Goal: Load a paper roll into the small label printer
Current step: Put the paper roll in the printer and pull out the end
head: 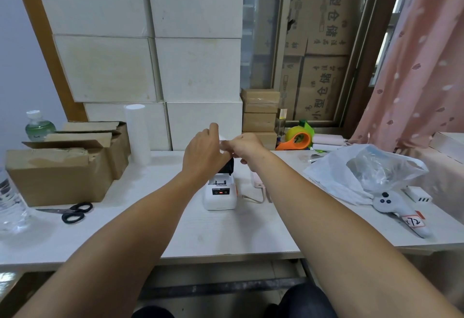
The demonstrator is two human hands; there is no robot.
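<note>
Both hands — left hand and right hand — pinched something white, likely the paper roll, above the open printer; a loose grip risked it dropping askew.

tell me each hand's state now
Left hand: closed on the paper roll above the printer.
Right hand: pinching the same roll.

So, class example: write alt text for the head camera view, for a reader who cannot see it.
Two bare hands, left hand and right hand, meet over a small white label printer with its lid raised, pinching something white that is mostly hidden. The white table also holds scissors, cardboard boxes and a plastic bag.
</note>
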